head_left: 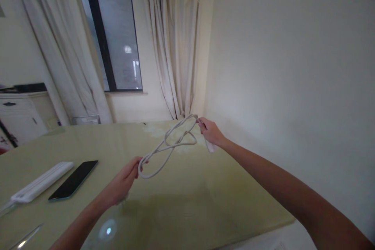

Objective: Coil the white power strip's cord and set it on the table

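A pale grey-white cable [169, 147] hangs in loose, crossing loops between my two hands above the table. My left hand [129, 175] is closed on the near end of the loops, lower left. Farther off and to the right, my right hand [210, 129] grips the other end of the bundle. Just below the right hand, a small white block [209, 146] sticks out; whether it is the cable's plug cannot be made out.
On the left of the glossy greenish table [181, 203] lie a white power strip [43, 181] and a dark phone [74, 181]. A thin shiny object [26, 238] rests at the lower left. A wall [293, 66] borders the table's right side; curtains [178, 39] hang behind.
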{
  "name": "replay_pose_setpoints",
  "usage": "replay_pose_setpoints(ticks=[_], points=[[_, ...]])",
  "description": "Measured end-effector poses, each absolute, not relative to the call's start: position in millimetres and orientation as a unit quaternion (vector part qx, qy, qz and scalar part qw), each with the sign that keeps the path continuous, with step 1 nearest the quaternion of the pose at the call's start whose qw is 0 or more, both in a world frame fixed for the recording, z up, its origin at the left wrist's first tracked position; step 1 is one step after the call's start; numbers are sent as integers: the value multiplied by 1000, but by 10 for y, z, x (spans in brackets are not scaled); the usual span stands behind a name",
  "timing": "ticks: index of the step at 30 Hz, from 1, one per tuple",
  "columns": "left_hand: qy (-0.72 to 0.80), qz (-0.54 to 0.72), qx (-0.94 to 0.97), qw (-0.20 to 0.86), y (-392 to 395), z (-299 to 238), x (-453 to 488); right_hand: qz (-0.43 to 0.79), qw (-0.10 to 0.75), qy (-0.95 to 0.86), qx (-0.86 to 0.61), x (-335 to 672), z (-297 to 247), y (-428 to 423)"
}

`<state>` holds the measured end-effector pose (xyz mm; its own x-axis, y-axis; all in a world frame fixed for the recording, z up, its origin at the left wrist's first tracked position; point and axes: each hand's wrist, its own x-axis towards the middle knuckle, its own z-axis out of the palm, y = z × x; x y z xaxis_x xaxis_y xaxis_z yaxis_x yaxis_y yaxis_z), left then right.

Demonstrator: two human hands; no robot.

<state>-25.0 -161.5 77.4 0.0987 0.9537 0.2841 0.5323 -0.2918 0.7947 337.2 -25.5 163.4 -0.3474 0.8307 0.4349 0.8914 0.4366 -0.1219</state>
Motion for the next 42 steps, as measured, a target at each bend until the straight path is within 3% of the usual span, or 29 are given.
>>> replay_pose_setpoints(ticks=[5,9,18,24,29,38,42], points=[[422,515,555,498,-1909,878,-13,-56,241,-805,-539,3011,1865,-361],[354,555,459,597,-2182,950,47,-66,213,-803,-553,2899,1954,-408],[405,678,345,507,-2217,1210,292,-115,137,-819,-545,2778,1706,-408],[485,536,342,601,-2079,917,189,-170,88,-861,-470,3108,1622,-245],[527,470,388,592,-2334,753,148,-158,54,-899,-406,3563,1562,-116],[387,549,258,694,-1966,948,194,-20,136,-857,-496,3446,1308,42],[393,670,191,600,-1504,1002,415,102,184,-814,-542,3075,1179,78]])
